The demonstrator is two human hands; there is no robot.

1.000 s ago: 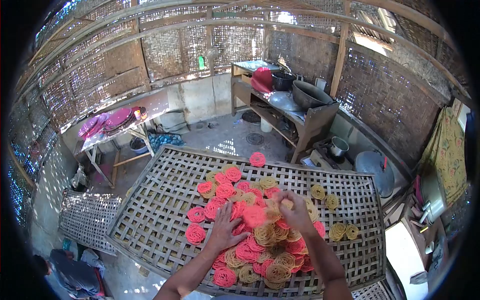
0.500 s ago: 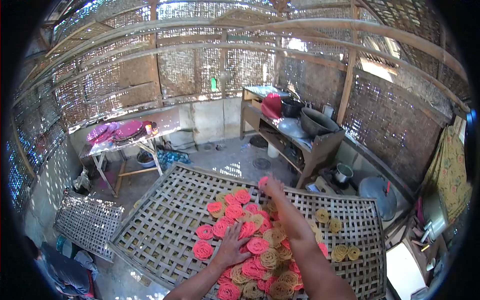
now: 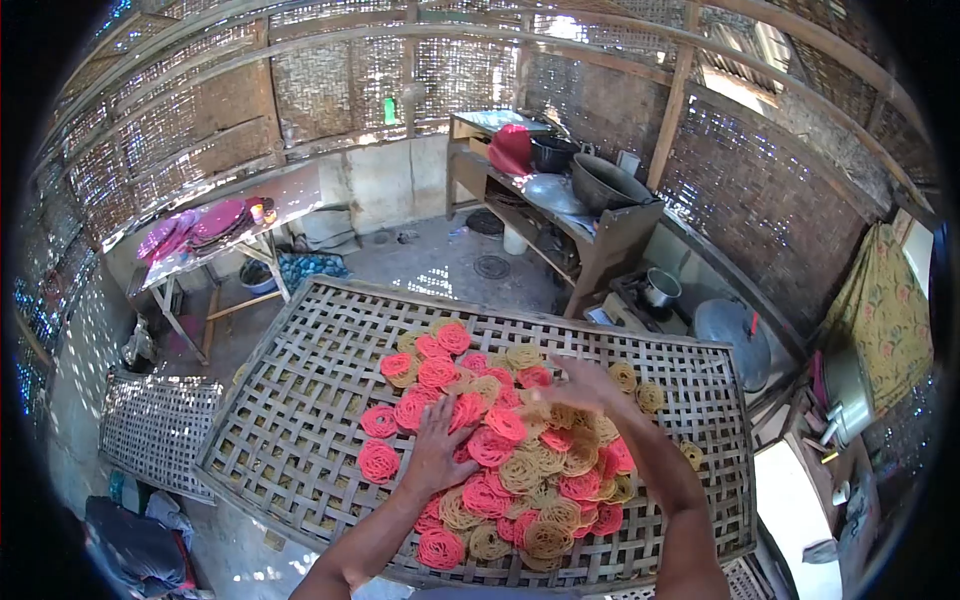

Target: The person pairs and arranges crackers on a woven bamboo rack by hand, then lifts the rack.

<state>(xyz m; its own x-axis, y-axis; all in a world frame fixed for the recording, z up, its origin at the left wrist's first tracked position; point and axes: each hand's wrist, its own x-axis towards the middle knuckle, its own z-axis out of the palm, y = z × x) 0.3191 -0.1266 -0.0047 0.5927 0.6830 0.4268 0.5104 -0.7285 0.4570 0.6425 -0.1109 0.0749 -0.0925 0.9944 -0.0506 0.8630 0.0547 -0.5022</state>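
Observation:
A loose heap of pink coiled noodle-like nests and tan ones lies on a slatted woven rack. My left hand rests on the heap's left part, fingers laid out over pink nests and touching them. At the heap's upper right is my right hand, its fingers spread and pointing left over tan nests. A pink nest lies just left of its fingertips. Two tan nests sit right of that hand. My right forearm hides some of the heap's right side.
Beyond the rack, a wooden bench carries a large dark pot and a red cloth. A small table with pink things stands back left. A smaller woven rack and a person in dark clothes are at lower left.
My right hand has drawn back from the rack's far edge, where a pink nest showed at its fingers, to the heap; its fingers are now spread. My left hand stays on the heap. The view has shifted.

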